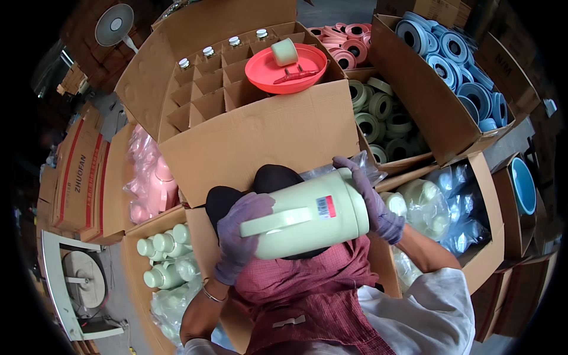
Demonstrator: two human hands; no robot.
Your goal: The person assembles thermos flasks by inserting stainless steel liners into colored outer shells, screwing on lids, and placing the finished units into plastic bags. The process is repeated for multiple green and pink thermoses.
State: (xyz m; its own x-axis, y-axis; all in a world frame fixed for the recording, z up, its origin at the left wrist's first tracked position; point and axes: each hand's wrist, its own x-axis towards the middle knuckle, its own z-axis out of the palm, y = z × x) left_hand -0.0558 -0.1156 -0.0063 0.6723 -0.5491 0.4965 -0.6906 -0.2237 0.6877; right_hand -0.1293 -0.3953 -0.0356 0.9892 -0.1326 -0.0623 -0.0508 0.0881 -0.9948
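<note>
A pale green thermos jug (313, 216) lies on its side above my lap, its handle facing up toward me. A small label with a red patch is stuck on its side. My left hand (241, 228), in a purple glove, grips the left end beside the handle. My right hand (378, 204), gloved alike, is wrapped round the right end, fingers at its far side and palm against the end. The jug's left end is partly hidden by my left hand.
Ahead stands a divided carton (254, 121) with several clear-necked, pale-topped pieces. On it rests a red dish (266, 77) holding a green cup (284, 52) and a red tool (296, 76). Cartons around hold green jugs (168, 242), pink jugs (163, 189), green rings (378, 106) and blue rings (452, 47).
</note>
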